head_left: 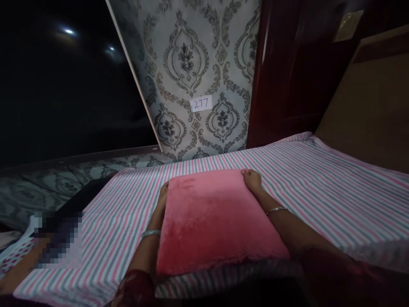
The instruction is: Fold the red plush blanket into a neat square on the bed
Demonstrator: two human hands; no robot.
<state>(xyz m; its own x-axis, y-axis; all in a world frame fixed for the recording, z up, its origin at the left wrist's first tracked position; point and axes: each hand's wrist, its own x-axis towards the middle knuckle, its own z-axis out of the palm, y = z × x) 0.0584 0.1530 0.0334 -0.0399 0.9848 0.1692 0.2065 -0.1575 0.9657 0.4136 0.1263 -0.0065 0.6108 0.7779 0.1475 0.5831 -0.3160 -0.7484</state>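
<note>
A pink plush cushion (214, 217) lies flat on a bed covered by a pink, grey and white striped sheet (319, 187). My left hand (160, 204) grips the cushion's left edge, its fingers partly tucked under the side. At the far right corner my right hand (253, 181) curls over the cushion's edge. Both wrists carry a silver bangle.
A patterned grey wall panel (198, 64) with a small label reading 277 (201, 103) rises behind the bed. Dark red wooden furniture (287, 72) stands at the right. A brown headboard (373, 98) borders the bed's right side. A blurred patch sits at the lower left.
</note>
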